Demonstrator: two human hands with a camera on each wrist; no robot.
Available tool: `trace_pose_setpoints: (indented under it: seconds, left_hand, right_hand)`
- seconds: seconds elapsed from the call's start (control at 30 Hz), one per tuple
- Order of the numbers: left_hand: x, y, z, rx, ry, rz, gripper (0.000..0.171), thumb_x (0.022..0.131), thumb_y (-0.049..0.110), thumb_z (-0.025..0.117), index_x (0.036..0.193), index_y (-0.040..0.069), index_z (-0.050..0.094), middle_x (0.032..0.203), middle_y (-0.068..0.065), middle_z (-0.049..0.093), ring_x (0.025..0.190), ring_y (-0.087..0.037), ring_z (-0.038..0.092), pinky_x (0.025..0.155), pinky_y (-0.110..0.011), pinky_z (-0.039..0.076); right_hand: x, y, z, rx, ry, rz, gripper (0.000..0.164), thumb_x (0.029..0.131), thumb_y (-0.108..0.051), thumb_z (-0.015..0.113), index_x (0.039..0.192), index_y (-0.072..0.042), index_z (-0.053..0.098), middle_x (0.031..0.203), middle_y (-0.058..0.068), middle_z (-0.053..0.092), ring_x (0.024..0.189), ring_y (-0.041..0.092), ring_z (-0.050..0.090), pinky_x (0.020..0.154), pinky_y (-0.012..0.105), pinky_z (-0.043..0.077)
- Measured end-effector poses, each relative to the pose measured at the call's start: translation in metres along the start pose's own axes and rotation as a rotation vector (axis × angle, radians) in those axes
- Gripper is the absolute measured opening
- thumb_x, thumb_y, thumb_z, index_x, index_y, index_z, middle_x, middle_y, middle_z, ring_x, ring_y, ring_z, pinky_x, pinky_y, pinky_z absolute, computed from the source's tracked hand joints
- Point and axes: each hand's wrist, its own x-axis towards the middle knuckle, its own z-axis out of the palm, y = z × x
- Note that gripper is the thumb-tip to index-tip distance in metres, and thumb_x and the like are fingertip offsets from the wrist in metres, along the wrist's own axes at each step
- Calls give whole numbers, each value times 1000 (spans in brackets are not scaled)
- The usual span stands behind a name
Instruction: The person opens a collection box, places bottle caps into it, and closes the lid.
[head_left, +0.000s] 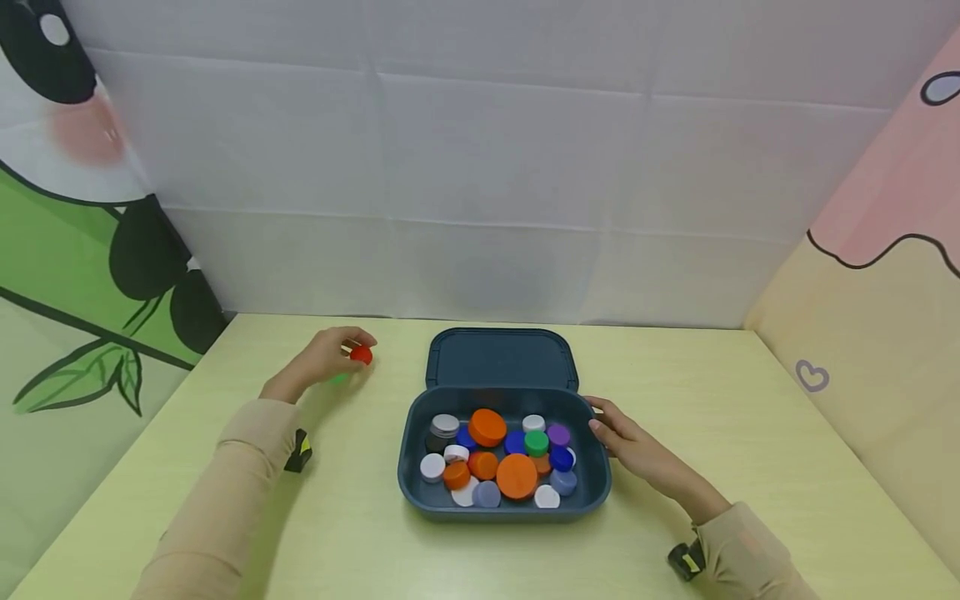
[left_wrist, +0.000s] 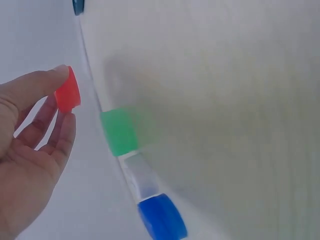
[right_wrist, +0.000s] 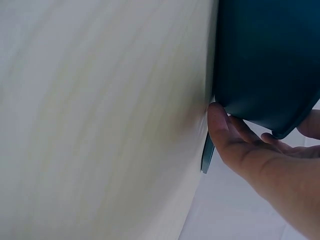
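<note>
My left hand [head_left: 324, 357] is raised over the table's left part and pinches a red bottle cap [head_left: 362, 355] between thumb and fingers. In the left wrist view a green cap [left_wrist: 119, 131], a whitish cap [left_wrist: 141, 175] and a blue cap [left_wrist: 162, 217] stand in a row on the table near that hand. The dark blue box [head_left: 504, 514] holds several orange, white, blue, purple and green caps. At its right end my right hand [head_left: 630, 446] grips the box, thumb at the rim and fingers against the outer wall, as the right wrist view also shows.
The box's dark lid [head_left: 501, 358] lies flat right behind it. A pale wooden table [head_left: 345, 533] carries everything. A white cloth [head_left: 487, 167] hangs along its back edge, with printed panels at the left and right. Each wrist wears a small black device [head_left: 686, 560].
</note>
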Motion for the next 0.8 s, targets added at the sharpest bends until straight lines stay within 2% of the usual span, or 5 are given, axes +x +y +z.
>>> trace_pose_setpoints:
  seconds: [0.33, 0.47, 0.67, 0.8]
  left_hand:
    - [-1, 21, -3, -23, 4, 22, 33, 78, 1, 67, 110, 0, 61, 109, -17, 61, 97, -30, 57, 87, -44, 50]
    - [-2, 35, -3, -20, 3, 47, 34, 78, 2, 68, 110, 2, 62, 109, -15, 62, 97, -27, 57, 87, -44, 50]
    - [-8, 62, 1, -32, -20, 127, 34, 77, 7, 71, 109, 4, 63, 108, -12, 63, 94, -24, 57, 86, -43, 51]
    - [-12, 79, 8, -49, -70, 201, 33, 78, 12, 71, 109, 7, 63, 108, -9, 63, 93, -21, 57, 84, -41, 52]
  right_hand:
    - [-1, -1, 0, 3, -1, -8, 48, 99, -35, 33, 142, -17, 23, 144, 22, 29, 129, 43, 34, 98, 52, 40]
    - [-1, -1, 0, -1, -2, -9, 49, 99, -36, 33, 143, -17, 23, 143, 22, 29, 128, 43, 34, 98, 52, 40]
    - [-1, -1, 1, 2, 2, -10, 49, 98, -37, 33, 142, -17, 23, 142, 22, 31, 128, 42, 35, 98, 52, 41]
    - [-1, 0, 1, 4, -2, -11, 49, 99, -37, 33, 142, -17, 23, 142, 22, 31, 128, 42, 35, 98, 52, 40]
